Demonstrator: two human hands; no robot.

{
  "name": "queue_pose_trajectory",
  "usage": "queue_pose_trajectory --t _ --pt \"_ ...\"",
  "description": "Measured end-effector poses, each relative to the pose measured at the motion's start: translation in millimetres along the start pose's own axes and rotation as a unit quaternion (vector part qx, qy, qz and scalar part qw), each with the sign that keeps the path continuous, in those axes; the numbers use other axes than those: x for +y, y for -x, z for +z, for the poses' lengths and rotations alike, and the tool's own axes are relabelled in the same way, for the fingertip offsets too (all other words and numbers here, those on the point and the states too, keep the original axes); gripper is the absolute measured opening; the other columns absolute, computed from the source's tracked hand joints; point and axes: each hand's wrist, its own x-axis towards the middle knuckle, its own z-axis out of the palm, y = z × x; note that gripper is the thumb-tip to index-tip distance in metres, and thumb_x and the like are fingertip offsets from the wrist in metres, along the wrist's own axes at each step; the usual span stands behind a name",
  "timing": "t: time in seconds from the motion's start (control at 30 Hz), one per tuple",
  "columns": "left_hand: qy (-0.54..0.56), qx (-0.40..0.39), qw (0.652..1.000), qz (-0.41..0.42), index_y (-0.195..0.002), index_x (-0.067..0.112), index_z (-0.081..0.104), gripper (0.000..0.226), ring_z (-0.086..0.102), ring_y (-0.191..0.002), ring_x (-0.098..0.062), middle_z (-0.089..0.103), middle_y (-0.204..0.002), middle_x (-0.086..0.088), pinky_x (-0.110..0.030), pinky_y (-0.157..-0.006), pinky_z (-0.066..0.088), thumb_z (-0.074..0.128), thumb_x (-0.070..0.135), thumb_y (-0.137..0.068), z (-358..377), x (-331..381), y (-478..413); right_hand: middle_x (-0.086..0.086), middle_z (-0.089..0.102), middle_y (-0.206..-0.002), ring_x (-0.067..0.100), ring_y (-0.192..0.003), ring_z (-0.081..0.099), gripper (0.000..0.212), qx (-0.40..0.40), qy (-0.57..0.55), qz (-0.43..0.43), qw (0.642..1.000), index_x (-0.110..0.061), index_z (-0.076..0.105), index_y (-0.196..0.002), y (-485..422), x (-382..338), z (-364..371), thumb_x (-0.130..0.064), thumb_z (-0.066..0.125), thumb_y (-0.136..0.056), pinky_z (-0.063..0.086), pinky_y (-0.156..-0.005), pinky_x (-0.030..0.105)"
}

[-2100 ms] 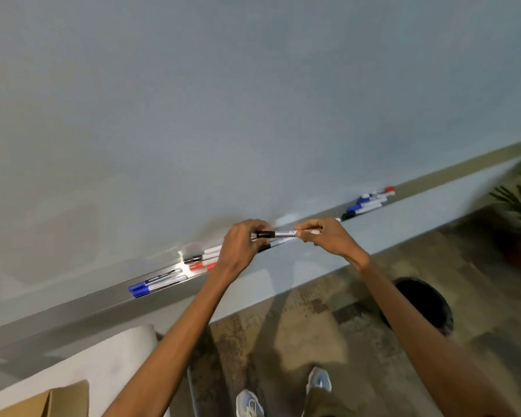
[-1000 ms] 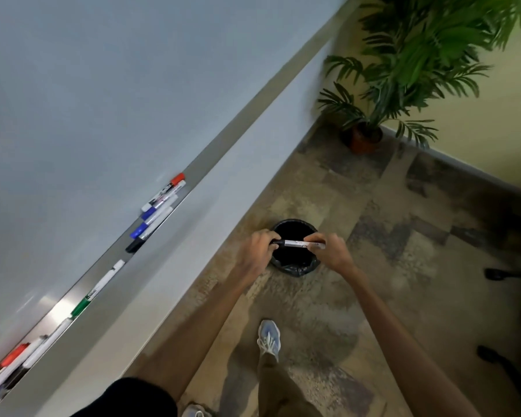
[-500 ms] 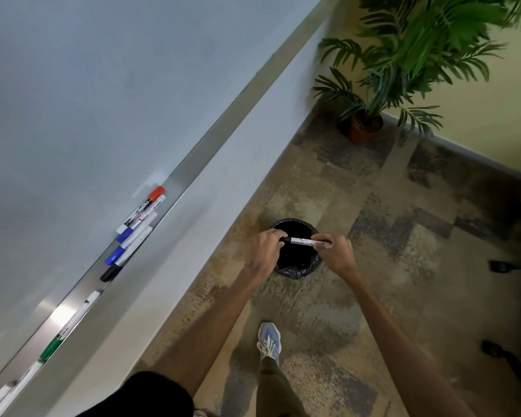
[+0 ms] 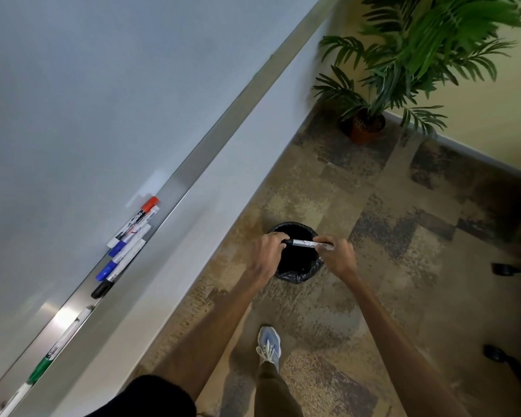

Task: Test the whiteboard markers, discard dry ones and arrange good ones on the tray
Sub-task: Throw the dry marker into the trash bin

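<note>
Hands (image 4: 269,251) either end of marker (image 4: 309,243)

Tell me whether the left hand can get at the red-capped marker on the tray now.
Probably not yet: the left hand grips the black-capped marker over the bin. Nothing stands between it and the red-capped marker on the tray, so once freed it likely could.

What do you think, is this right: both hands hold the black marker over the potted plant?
Not quite. The head view shows the left hand and right hand holding the black marker over the bin, not the plant, which stands apart in the corner.
</note>
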Motion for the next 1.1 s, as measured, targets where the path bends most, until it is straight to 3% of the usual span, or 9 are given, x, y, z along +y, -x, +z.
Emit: queue_pose_trajectory --t 0.57,0.67,0.77,0.83,0.9,1.0,1.1 --pt "-0.009 -0.006 1.0 -0.013 -0.114 0.015 0.07 0.022 0.068 -0.095 -0.021 0.073 -0.107 -0.004 -0.034 -0.076 0.054 0.062 0.016 -0.093 -2 1 -17 0.003 0.071 -0.117 0.019 -0.112 0.064 0.023 -0.009 0.004 0.019 1.0 -0.013 0.071 -0.116 -16 -3 -1 -0.015 0.062 -0.095 0.044 -0.084 0.023" --pt "-0.012 -0.025 1.0 -0.014 -0.131 0.017 0.06 0.04 0.067 -0.105 -0.024 0.065 -0.127 -0.006 -0.036 -0.084 0.056 0.066 0.016 -0.091 2 0 -19 0.008 0.069 -0.119 0.027 -0.114 0.063 0.03 -0.001 0.005 0.025 1.0 -0.012 0.066 -0.123 -20 0 -1 -0.017 0.064 -0.093 0.049 -0.09 0.034" --pt "-0.036 -0.04 0.998 -0.025 -0.146 0.017 0.042 0.07 0.061 -0.116 -0.033 0.042 -0.151 -0.012 -0.044 -0.091 0.055 0.073 0.01 -0.084 8 1 -16 0.013 0.064 -0.129 0.032 -0.12 0.058 0.043 0.01 0.024 0.022 0.999 -0.008 0.061 -0.131 -23 10 -1 -0.022 0.068 -0.091 0.045 -0.101 0.043" --pt "-0.042 -0.039 0.998 -0.032 -0.147 0.017 0.039 0.071 0.057 -0.122 -0.035 0.034 -0.155 -0.012 -0.046 -0.095 0.053 0.072 0.005 -0.084 10 0 -13 0.018 0.067 -0.123 0.034 -0.108 0.065 0.042 -0.011 0.027 0.058 0.998 -0.005 0.061 -0.13 -23 15 -1 -0.024 0.066 -0.093 0.052 -0.09 0.044" --pt "-0.032 -0.032 0.998 -0.031 -0.144 0.015 0.044 0.064 0.06 -0.119 -0.032 0.041 -0.151 -0.011 -0.044 -0.095 0.054 0.069 0.004 -0.086 10 -2 -9 0.015 0.07 -0.117 0.033 -0.1 0.068 0.04 -0.023 0.031 0.078 0.996 -0.013 0.059 -0.134 -20 17 1 -0.024 0.063 -0.096 0.055 -0.084 0.042" --pt "-0.013 -0.031 0.999 -0.041 -0.14 0.015 0.048 0.054 0.063 -0.114 -0.028 0.056 -0.138 -0.008 -0.041 -0.092 0.055 0.066 0.011 -0.09 5 -3 -3 0.008 0.067 -0.126 0.027 -0.113 0.064 0.037 -0.017 0.023 0.066 0.997 -0.015 0.06 -0.133 -15 15 5 -0.02 0.06 -0.097 0.051 -0.094 0.039" --pt "-0.006 -0.013 0.999 -0.049 -0.138 0.013 0.05 0.048 0.063 -0.113 -0.029 0.059 -0.135 -0.009 -0.042 -0.092 0.054 0.063 0.016 -0.093 -4 -3 4 0.006 0.065 -0.13 0.023 -0.119 0.061 0.036 -0.024 0.013 0.055 0.998 -0.013 0.06 -0.133 -11 4 12 -0.018 0.06 -0.097 0.049 -0.096 0.036"
